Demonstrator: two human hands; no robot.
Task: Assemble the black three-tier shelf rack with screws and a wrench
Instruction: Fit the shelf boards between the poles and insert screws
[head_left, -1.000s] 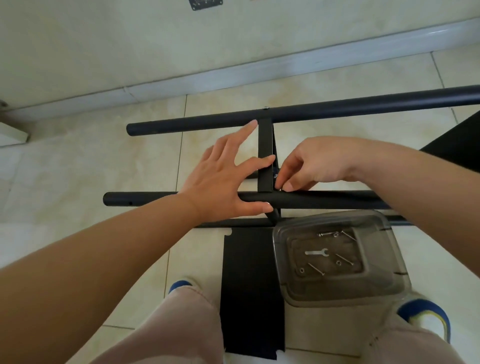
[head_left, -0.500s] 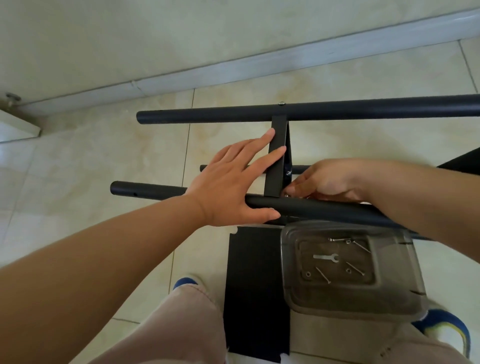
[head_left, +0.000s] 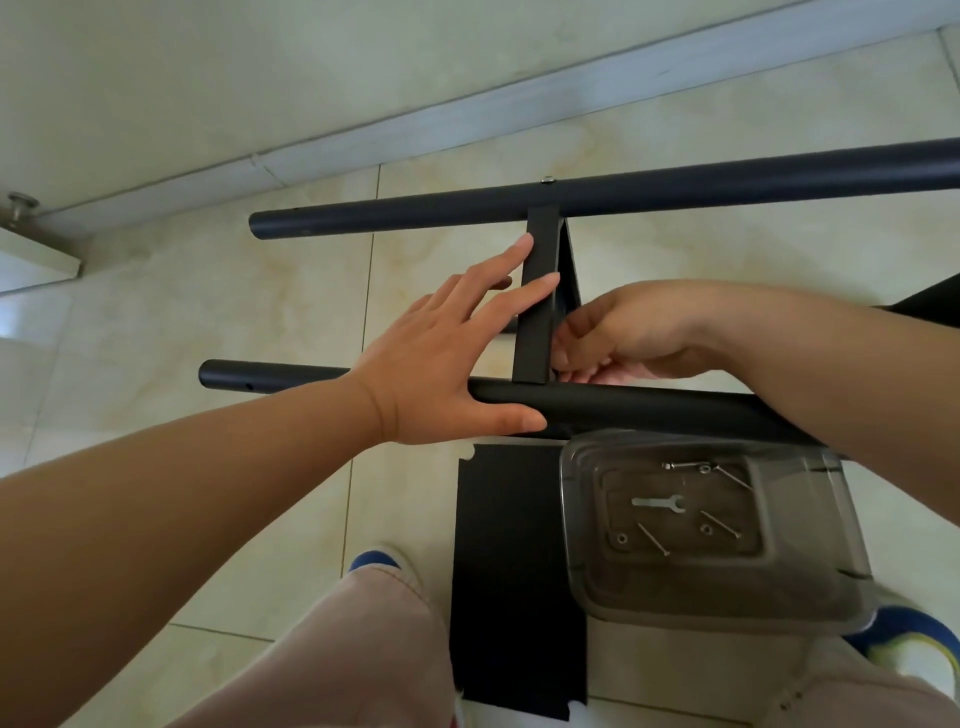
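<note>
The black rack frame lies on the floor on its side. A far tube (head_left: 675, 192) and a near tube (head_left: 649, 408) are joined by a flat cross piece (head_left: 537, 312). My left hand (head_left: 447, 358) holds the near tube, thumb along its front and fingers spread flat on the cross piece. My right hand (head_left: 634, 332) is pinched at the joint where the cross piece meets the near tube, on a small fastener mostly hidden by the fingers. A flat wrench (head_left: 657, 503) and several screws (head_left: 653, 539) lie in a clear plastic container (head_left: 810, 603).
A black shelf panel (head_left: 509, 571) lies flat on the tiles under the container, between my knees. Another black panel edge (head_left: 930, 304) shows at the right. The wall and skirting run along the back, with a metal door stop (head_left: 21, 205) at the far left.
My right hand has dropped lower against the joint and turned at the wrist. My left hand keeps its hold. The view has shifted slightly.
</note>
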